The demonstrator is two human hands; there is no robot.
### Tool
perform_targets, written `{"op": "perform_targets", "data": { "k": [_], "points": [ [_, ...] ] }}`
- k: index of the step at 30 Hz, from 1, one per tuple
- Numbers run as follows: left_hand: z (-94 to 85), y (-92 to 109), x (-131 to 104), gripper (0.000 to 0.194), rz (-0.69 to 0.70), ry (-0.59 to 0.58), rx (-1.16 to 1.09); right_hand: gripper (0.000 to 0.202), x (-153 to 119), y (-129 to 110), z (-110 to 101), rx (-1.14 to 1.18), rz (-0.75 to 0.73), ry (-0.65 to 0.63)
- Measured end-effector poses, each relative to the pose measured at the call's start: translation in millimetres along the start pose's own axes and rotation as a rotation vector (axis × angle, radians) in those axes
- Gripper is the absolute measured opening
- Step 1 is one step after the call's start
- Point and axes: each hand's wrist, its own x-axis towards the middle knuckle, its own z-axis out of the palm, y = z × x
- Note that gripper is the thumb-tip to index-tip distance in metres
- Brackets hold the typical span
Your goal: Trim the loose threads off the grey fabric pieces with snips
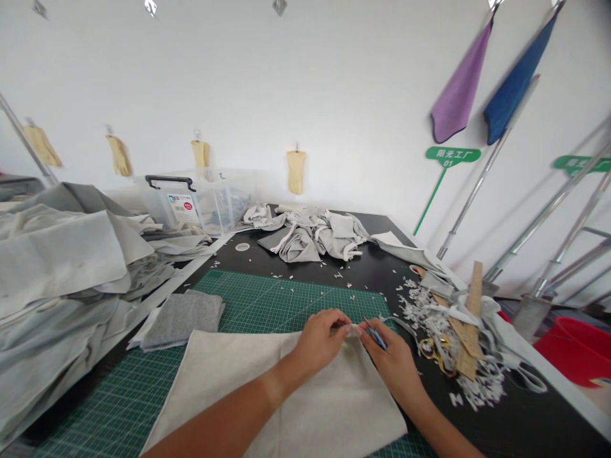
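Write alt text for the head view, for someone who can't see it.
A person's left hand and right hand are close together at the far edge of a cream cloth on a green cutting mat, the right also holding blue snips. Piled gray fabric fills the left side; white scraps and wooden rulers lie at right.

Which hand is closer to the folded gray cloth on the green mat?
The left hand. It pinches the cream cloth, to the right of the folded gray cloth; the right hand, holding a blue tool, is farther right.
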Motion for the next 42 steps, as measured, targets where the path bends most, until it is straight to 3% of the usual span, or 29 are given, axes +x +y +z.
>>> {"op": "perform_targets", "data": {
  "k": [19,29,42],
  "points": [
    [2.1,-7,4,0.010,-0.047,0.054,-0.220,0.031,2,2,2,0.008,-0.005,-0.020],
    [-3.3,-1,5,0.016,-0.081,0.049,-0.332,0.029,-5,-8,-3,0.086,-0.023,-0.115],
    [-5.9,0,6,0.018,-0.073,0.021,-0.383,0.037,-11,-11,-1,0.063,0.073,-0.140]
  ]
}}
